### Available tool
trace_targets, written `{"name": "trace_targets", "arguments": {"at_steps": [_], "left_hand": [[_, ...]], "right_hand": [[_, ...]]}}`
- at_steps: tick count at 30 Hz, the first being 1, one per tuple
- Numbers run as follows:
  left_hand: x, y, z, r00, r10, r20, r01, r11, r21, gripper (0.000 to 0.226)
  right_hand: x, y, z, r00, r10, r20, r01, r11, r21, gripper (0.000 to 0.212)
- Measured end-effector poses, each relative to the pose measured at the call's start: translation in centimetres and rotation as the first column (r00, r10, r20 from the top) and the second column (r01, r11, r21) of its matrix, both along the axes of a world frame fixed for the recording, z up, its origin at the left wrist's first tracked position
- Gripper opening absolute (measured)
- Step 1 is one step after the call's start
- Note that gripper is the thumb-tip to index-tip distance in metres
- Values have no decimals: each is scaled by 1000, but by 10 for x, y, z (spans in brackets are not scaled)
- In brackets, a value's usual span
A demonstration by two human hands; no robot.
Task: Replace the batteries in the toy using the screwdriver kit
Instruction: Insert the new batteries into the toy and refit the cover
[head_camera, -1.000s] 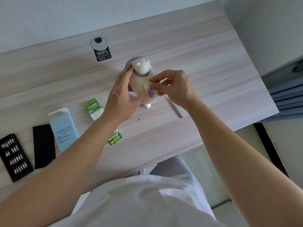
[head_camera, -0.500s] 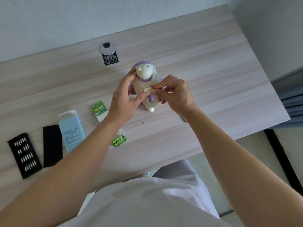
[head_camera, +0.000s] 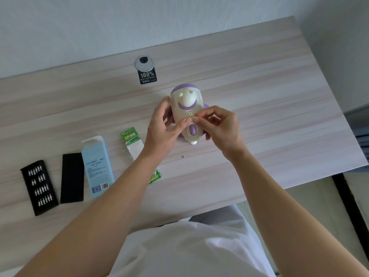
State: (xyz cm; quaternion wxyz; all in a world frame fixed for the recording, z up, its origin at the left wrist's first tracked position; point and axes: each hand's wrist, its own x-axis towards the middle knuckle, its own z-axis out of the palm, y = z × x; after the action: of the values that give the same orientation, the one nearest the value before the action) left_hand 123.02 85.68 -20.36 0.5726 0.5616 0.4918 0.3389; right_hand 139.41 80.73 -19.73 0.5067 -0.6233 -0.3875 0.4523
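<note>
The left hand (head_camera: 162,129) grips the toy (head_camera: 185,102) upright between both hands, thumb pressed on its battery cover (head_camera: 188,125). The right hand (head_camera: 222,127) pinches that cover's edge, probably seating it. The next move calls for a fine pinch on the tiny screw (head_camera: 183,156), lying on the table (head_camera: 259,96) just below both hands.

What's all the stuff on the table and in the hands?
plastic toy: 1, cream and purple, held mid-table
wooden table: 1, pale, underneath
battery card pack: 1, green, left of toy
loose batteries: count unclear, green, beside left forearm
slim box: 1, light blue, left of pack
flat cover: 1, black, left of box
tray of silver bits: 1, black, far left
tiny screw: 1, dark, near toy
round grommet: 1, silver, table's back
printed sticker: 1, black, below grommet
left hand: 1, grips toy
right hand: 1, pinches toy's panel
</note>
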Motion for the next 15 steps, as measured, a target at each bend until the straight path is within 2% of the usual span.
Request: {"name": "trace_targets", "arguments": {"at_steps": [3, 7, 11, 15], "left_hand": [[1, 3, -1, 1000, -19, -21, 19, 999, -25, 76], [1, 4, -1, 1000, -8, -20, 7, 999, -32, 73], [2, 1, -3, 1000, 12, -23, -12, 999, -37, 61], [5, 1, -2, 999, 52, -7, -52, 996, -71, 66]], "right_hand": [[2, 1, -2, 999, -26, -46, 25, 1000, -17, 31], [5, 4, -1, 999, 24, -43, -24, 1000, 1, 46], [4, 5, -6, 999, 45, -9, -45, 999, 2, 42], [5, 7, -8, 999, 53, 2, -53, 999, 6, 32]]}}
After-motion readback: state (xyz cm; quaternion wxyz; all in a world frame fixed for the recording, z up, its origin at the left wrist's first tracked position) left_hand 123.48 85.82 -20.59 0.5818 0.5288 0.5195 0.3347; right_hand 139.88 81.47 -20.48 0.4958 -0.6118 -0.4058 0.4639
